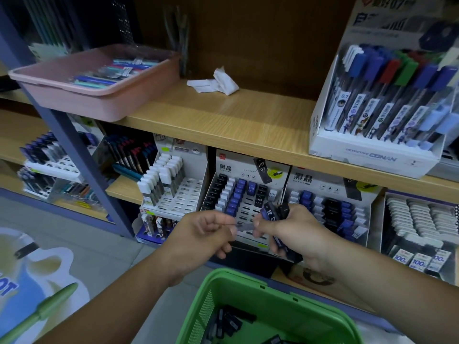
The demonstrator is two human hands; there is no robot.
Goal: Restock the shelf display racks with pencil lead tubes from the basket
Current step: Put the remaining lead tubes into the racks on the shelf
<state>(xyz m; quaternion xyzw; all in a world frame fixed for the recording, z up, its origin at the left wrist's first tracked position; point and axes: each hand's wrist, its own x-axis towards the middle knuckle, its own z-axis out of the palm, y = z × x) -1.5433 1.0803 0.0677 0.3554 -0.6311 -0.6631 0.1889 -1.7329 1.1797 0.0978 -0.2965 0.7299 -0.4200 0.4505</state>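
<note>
While right grip (293, 232) clasps lead tubes (270, 214), left grip (206, 234) pinches single tube (244, 226) beside it

Head cam only: one wide-angle view, facing forward and down at the shelf (223, 115).
I'm seeing from above and behind the arms, close in: left hand (206, 234), right hand (295, 232) and the lead tubes (270, 214) they hold sit mid-frame, display racks (244, 202) just beyond them, basket (248, 274) rim cut by the bottom edge, floor (111, 244) at lower left. Motion blur on the hands.
</note>
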